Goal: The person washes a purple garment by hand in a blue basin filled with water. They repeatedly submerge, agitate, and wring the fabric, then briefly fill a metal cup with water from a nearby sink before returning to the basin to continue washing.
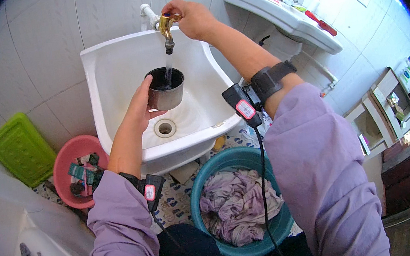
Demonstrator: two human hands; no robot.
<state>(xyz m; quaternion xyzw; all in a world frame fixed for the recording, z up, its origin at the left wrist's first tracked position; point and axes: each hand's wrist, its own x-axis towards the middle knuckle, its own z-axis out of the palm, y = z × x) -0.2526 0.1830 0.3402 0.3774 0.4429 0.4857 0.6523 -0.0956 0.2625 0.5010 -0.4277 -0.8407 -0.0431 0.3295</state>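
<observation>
My left hand [142, 104] grips a round metal cup [167, 97] with a dark inside, holding it over a white ceramic utility sink [214, 103]. Water [168, 63] runs from the brass faucet [166, 26] into the cup. Up at the faucet, my right hand [191, 19] has its fingers closed around the handle. The sink's drain hole [165, 128] lies uncovered below the cup. How full the cup is cannot be made out.
A teal basin [197, 211] of wet cloth [239, 205] stands by my knees. Left of the sink are a pink basin [60, 156] with small items and a green plastic lid [21, 150]. A washbasin [292, 23] juts from the wall at upper right. A cable [264, 190] hangs from my right forearm.
</observation>
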